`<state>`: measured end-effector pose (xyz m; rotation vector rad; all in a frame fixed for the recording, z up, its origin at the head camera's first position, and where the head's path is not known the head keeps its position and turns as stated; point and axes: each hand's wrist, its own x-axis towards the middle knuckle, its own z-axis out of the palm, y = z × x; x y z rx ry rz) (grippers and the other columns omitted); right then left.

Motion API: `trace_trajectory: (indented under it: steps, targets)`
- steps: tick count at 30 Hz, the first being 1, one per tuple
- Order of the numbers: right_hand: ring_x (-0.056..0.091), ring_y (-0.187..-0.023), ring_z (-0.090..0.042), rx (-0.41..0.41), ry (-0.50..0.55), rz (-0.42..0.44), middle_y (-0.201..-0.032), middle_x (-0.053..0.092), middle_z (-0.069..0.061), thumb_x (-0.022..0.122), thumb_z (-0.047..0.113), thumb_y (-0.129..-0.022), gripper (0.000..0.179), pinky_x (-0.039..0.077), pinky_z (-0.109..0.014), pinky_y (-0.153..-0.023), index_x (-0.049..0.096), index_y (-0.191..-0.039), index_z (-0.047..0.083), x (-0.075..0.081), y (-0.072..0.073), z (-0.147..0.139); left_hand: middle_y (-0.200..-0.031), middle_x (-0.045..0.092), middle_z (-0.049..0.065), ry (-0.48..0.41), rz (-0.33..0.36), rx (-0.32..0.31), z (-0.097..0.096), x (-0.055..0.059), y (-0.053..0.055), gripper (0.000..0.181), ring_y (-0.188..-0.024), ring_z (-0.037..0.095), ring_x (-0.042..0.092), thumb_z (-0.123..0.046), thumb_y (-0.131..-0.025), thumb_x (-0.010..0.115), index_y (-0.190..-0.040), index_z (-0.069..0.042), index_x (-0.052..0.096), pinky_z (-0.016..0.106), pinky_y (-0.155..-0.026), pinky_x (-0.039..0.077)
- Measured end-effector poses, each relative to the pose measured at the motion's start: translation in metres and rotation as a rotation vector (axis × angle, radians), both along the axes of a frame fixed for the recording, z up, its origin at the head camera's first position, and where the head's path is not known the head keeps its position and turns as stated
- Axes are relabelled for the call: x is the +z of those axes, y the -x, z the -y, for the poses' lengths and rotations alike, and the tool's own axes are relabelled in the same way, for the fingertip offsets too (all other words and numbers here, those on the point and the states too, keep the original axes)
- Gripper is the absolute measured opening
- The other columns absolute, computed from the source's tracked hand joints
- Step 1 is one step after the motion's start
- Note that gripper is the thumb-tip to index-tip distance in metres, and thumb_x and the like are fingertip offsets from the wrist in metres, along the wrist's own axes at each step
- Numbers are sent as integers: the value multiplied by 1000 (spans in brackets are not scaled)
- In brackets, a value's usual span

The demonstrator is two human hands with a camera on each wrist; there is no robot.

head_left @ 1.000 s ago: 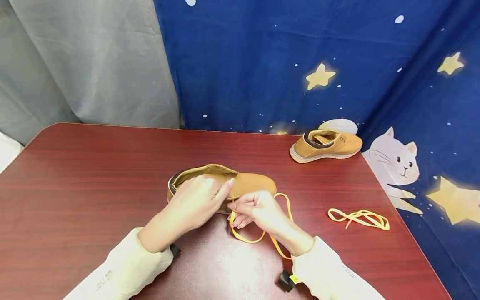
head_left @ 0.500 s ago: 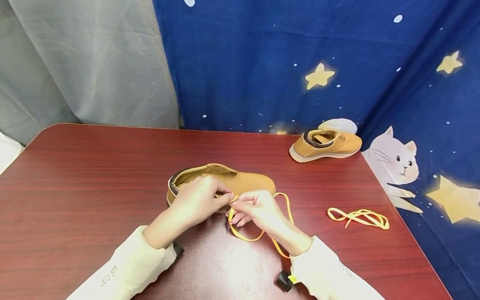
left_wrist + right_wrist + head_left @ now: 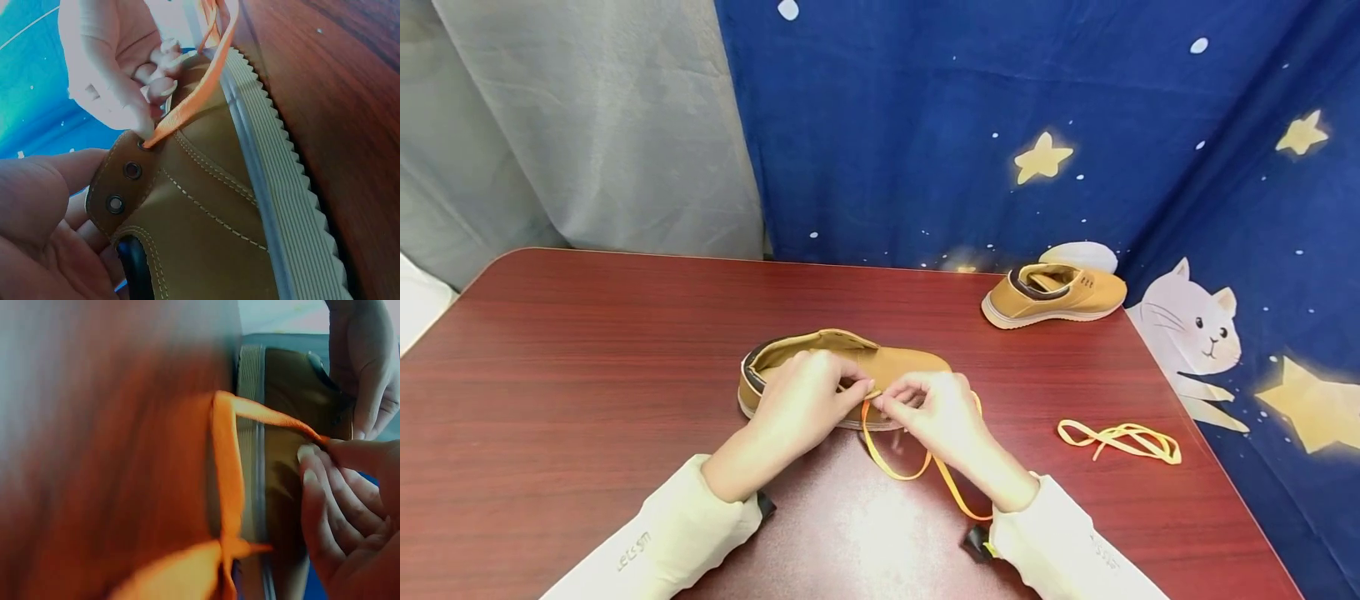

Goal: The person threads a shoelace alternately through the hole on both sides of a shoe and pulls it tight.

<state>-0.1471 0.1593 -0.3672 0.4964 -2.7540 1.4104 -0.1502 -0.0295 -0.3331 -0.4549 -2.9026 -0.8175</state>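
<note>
A tan leather shoe lies on the table, toe to the right. My left hand pinches its near eyelet flap between thumb and fingers, the fingers behind the leather. An orange-yellow shoelace runs into the flap's eyelet nearest the toe; two other eyelets show no lace. Right at that eyelet, my right hand pinches the lace with thumb and forefinger, its other fingers curled beneath. The lace loops down over the sole's side onto the table in the right wrist view.
A matching shoe without a lace stands at the back right of the reddish table. A second yellow shoelace lies looped on the right. Grey and blue curtains hang behind the table.
My left hand has shifted from over the shoe's opening to pinch the eyelet flap, which now tilts up. My right hand has risen slightly and moved a little right, still at the lace.
</note>
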Motion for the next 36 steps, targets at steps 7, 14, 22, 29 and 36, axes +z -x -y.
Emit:
trace_trajectory:
  steps: [7, 14, 22, 29, 36]
  targets:
    - [71, -69, -3, 32, -66, -180, -88, 79, 3, 81, 14, -84, 14, 56, -18, -63, 78, -98, 16, 4, 0, -3, -71, 71, -11, -49, -4, 21, -1, 0, 1, 8, -60, 8, 58, -28, -92, 73, -87, -25, 79, 27, -51, 39]
    - [68, -71, 0, 78, -140, -241, -90, 78, 7, 78, 15, -88, 10, 54, -17, -65, 77, -97, 18, 2, 0, -4, -76, 72, -8, -142, 43, 4, 1, 0, 5, 13, -62, 8, 54, -30, -96, 68, -96, -21, 78, 27, -58, 42]
    - [61, -66, -1, 110, -252, -448, -85, 77, 8, 79, 16, -87, 9, 48, -17, -61, 78, -94, 20, 4, 0, -7, -85, 73, -6, -349, 22, -51, 3, -2, 10, 14, -74, 10, 59, -27, -98, 67, -98, -18, 78, 26, -70, 47]
    - [54, -61, -3, 130, -239, -518, -74, 70, 7, 80, 11, -85, 9, 41, -15, -57, 73, -86, 18, 1, 1, -6, -84, 77, -5, -406, 113, -154, 7, -1, 12, 15, -76, 5, 67, -29, -86, 81, -93, -16, 80, 22, -68, 53]
    - [59, -64, -3, 117, -226, -487, -70, 67, 5, 83, 10, -80, 15, 47, -16, -60, 70, -81, 15, 0, 0, -5, -89, 77, -8, -355, 106, -267, 10, -1, 11, 27, -83, 5, 69, -29, -75, 89, -98, -17, 80, 22, -75, 56]
